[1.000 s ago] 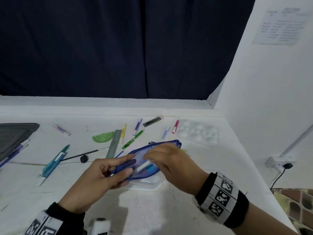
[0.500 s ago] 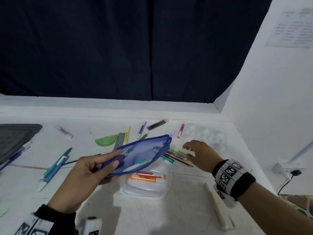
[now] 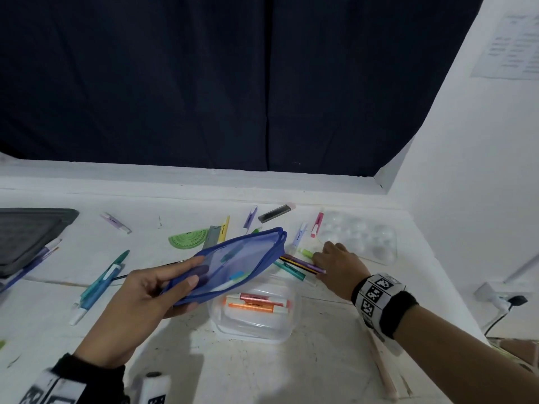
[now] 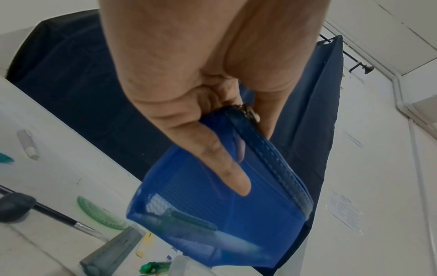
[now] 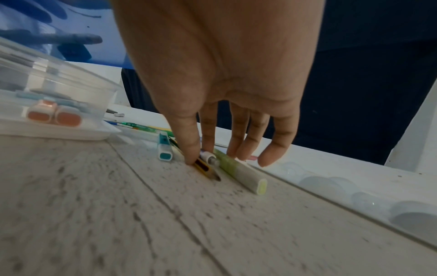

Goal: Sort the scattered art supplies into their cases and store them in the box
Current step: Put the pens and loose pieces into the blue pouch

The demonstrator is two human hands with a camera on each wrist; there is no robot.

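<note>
My left hand (image 3: 194, 272) grips a blue mesh zip pouch (image 3: 233, 266) by one end and holds it tilted above the table; a pen shows through the mesh (image 4: 236, 214). My right hand (image 3: 326, 255) reaches down onto a small cluster of pens to the pouch's right. In the right wrist view its thumb tip touches a yellow-black pencil (image 5: 205, 168), and its straight fingers come down behind a purple pen (image 5: 209, 157) and a green highlighter (image 5: 238, 171). All of these lie on the table. A clear plastic box (image 3: 250, 335) with orange highlighters (image 3: 253, 303) sits below the pouch.
A clear paint palette (image 3: 361, 234) lies just beyond my right hand, near the white wall. A teal highlighter (image 5: 164, 149), green protractor (image 3: 188, 238), grey ruler (image 3: 212, 235), teal pens (image 3: 102, 281) and more pens are scattered about. A dark tray (image 3: 26, 234) sits far left.
My right hand has left the pouch, moved right and come down onto the pens beside the palette. My left hand has lifted and tilted the pouch, uncovering the clear box.
</note>
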